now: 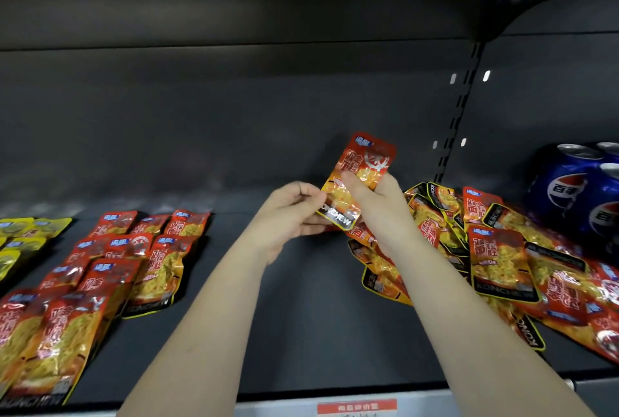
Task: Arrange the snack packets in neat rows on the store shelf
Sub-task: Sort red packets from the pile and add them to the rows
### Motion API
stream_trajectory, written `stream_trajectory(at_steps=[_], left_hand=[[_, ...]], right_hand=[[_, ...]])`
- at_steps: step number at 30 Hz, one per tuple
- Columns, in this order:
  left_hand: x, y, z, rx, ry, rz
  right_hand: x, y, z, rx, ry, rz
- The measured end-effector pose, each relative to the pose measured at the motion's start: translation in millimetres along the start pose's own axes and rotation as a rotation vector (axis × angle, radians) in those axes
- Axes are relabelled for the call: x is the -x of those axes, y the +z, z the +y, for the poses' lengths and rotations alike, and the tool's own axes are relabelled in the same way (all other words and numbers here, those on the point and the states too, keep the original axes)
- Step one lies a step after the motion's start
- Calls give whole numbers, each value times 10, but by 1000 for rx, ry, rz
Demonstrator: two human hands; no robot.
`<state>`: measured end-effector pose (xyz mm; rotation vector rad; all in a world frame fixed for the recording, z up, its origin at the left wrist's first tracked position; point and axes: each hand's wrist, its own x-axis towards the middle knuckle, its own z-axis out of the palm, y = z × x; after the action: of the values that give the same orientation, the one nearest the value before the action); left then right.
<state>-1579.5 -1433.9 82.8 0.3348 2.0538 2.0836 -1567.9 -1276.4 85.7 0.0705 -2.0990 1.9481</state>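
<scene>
Both hands hold one red and orange snack packet point(360, 175) in the air above the middle of the dark shelf point(301, 316). The packet stands almost upright, its top leaning a little to the right and rising free above the fingers.

The right hand point(375, 205) grips its lower right part: the thumb point(350, 182) presses on the printed front, and the other fingers are hidden behind the packet. The left hand point(291, 212) has its fingers curled, and the fingertips point(313, 190) pinch the packet's left edge near the lower corner.

To the left, more packets lie in rows point(110, 262) on the shelf, with yellow packets point(20, 235) at the far left. To the right is a loose pile of packets point(495, 256), and blue cans point(569, 182) stand behind it.
</scene>
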Motion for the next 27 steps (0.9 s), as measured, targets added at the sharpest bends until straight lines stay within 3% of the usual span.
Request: stream_trajectory(at_steps=[3,4,6,10,15,20,24,27], left_hand=[[-74,-58,-146,-473,31,250],[-89,-65,-187,-624,25,254],[-103,-67,-246,-770,-26,146],[-119,-23,-282,-810,-74,7],[-135,-26,-278,-529,-76,-13],[-93,-17,-165,-111,-12,274],[-120,-173,-128,-164,121,526],[-124,-223,-103,-146,176,604]], right_hand=[[-36,-27,19,221,-47,112],[-45,-38,24,278,-65,140],[-51,-54,31,317,-81,163],[-65,-63,59,364,-69,164],[-85,-88,75,397,-61,200],[-80,-87,80,360,-43,202],[-83,-75,80,394,-6,193],[-72,-58,71,422,-10,175]])
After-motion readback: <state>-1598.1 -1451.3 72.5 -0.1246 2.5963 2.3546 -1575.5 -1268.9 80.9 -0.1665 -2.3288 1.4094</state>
